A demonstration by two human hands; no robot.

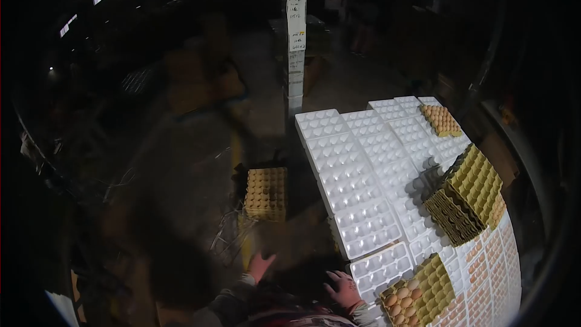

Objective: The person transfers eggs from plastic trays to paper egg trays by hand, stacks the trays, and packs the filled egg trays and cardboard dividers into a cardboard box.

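Observation:
My left hand (261,266) is at the bottom centre, over the dark floor, with its fingers apart and nothing in them. To its right, my right hand (344,289) is beside the near left edge of the white trays (378,264), fingers spread and holding nothing. Close to the right hand, a yellowish carton tray (434,278) lies on the white trays, with several brown eggs (402,301) in its left part. Farther back stands a tall stack of egg cartons (463,203). White trays at the lower right (484,272) are filled with eggs.
A carton tray full of eggs (441,120) sits at the far end of the white trays. On the floor to the left stands another stack of cartons (266,194). A post with handwritten papers (296,18) rises behind. The surroundings are dark.

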